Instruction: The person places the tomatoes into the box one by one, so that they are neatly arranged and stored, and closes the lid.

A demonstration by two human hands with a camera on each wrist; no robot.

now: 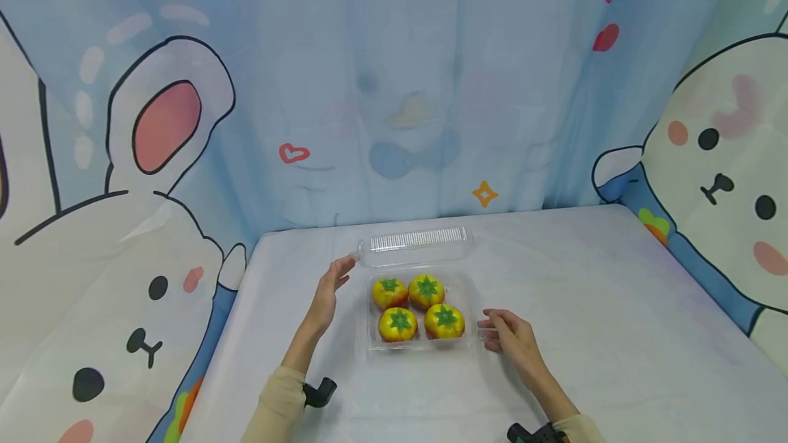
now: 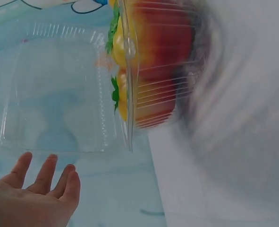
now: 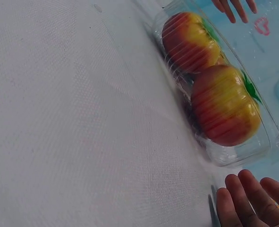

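A clear plastic clamshell box [image 1: 369, 344] stands on the white-covered table with its lid [image 1: 418, 252] swung back to the far side. Inside sit several yellow-and-red fruits [image 1: 397, 324] with green star-shaped tops, resembling persimmons; two of these fruits [image 3: 225, 105] show through the ribbed wall in the right wrist view. My left hand [image 1: 326, 296] is raised at the box's left, fingers loosely extended, fingertips close to the lid's left corner; contact there is unclear. Beside the box's near right corner is my right hand [image 1: 511, 342], its fingers slightly bent and apart from the wall in the right wrist view.
The white tablecloth [image 1: 615, 333] spreads around the box. A pale blue curtain [image 1: 406, 87] with cartoon prints hangs behind the table's far edge and along both sides. Dark wrist mounts [image 1: 320, 393] sit on both forearms.
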